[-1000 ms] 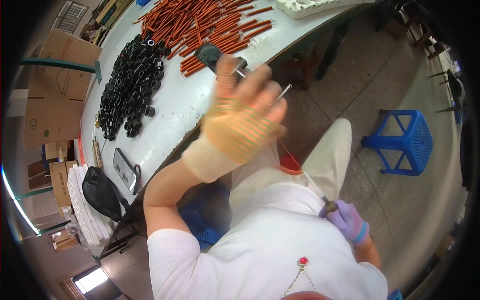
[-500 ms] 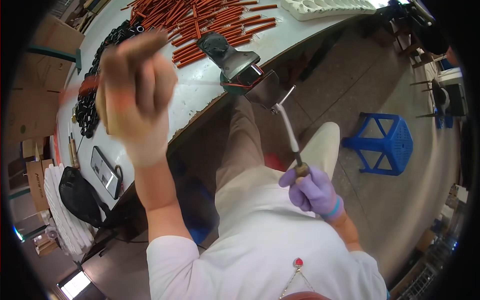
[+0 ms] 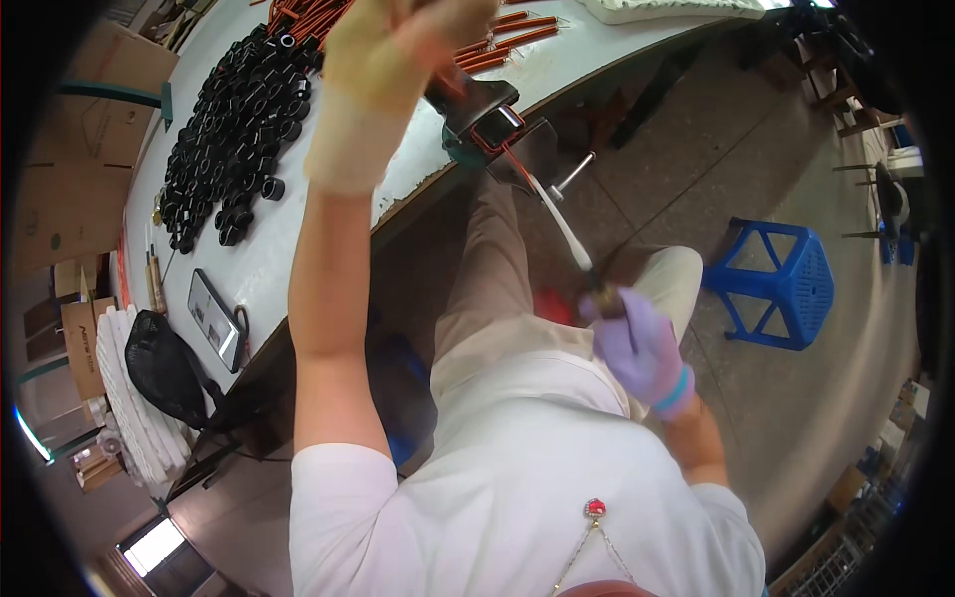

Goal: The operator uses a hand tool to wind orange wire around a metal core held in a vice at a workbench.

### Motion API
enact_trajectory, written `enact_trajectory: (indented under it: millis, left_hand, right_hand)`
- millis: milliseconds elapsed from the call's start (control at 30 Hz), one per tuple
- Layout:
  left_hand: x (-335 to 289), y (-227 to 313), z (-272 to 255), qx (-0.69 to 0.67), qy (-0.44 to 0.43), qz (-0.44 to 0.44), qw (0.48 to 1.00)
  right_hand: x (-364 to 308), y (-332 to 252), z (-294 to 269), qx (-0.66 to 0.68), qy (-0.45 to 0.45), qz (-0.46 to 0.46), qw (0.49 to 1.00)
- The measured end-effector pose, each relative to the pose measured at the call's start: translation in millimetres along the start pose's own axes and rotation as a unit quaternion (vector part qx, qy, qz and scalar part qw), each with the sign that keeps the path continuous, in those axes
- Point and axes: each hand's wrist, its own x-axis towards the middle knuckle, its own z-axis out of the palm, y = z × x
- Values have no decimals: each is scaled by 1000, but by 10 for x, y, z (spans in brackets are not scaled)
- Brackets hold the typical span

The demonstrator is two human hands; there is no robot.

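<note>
Gripping slim white-shafted tool [image 3: 565, 231] by dark handle, over lap, w/ purple-gloved R hand [image 3: 640, 350] curled tight round it, shaft angled twd dark metal vise [image 3: 484, 121] at table edge. Holding yellow-gloved L hand [image 3: 390, 58], blurred, above pale grey table [image 3: 587, 60] nr thin orange rods [image 3: 527, 37]; can't tell how open or if holding anything. Also see blk ring pile [image 3: 239, 134] farther L, blue plastic stool [image 3: 791, 284] to R.

From my remote seat I take the vise [image 3: 479, 111], at the edge of the table [image 3: 271, 254], as my mark. I have rings [image 3: 239, 134] heaped on the table to its left, rods [image 3: 525, 38] behind it, and a tray [image 3: 676, 9] behind and right of it. The phone [image 3: 215, 323] lies left and in front of it; the stool [image 3: 796, 289] stands to its right.
</note>
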Motion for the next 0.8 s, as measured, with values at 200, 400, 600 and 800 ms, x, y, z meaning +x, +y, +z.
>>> enact_trajectory:
  millis: [200,400,600,800]
  left_hand:
    - [-566,78,-175,437,-190,292,829]
    - [-719,-256,-293,382,-43,358,851]
    - [-657,-442,-423,234,-5,226,946]
    - [-247,-710,-351,233,-61,226,944]
  right_hand:
    - [-1035,276,-329,27,-68,56,996]
    - [-309,-20,-101,240,127,19,962]
    - [270,-200,142,234,-64,81,967]
    - [836,-406,-77,-137,24,-150,979]
